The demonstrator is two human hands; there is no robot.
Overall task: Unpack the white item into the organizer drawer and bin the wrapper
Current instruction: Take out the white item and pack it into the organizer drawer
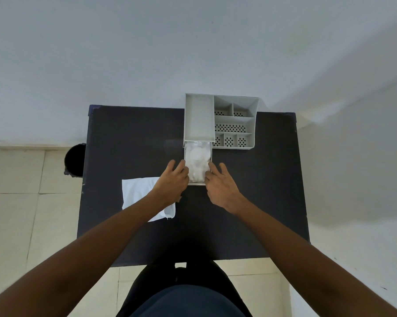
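A grey organizer (220,120) stands at the far edge of the black table (128,138). Its drawer (196,183) is pulled out toward me, and the white item (197,162) lies crumpled inside it. My left hand (172,181) rests against the drawer's left front corner, fingers spread. My right hand (222,186) touches the drawer's right front corner, fingers spread too. The clear white wrapper (139,193) lies flat on the table to the left, partly under my left forearm.
A black bin (75,160) stands on the tiled floor off the table's left edge. The organizer's right half has several perforated compartments (230,128). A white wall rises behind the table.
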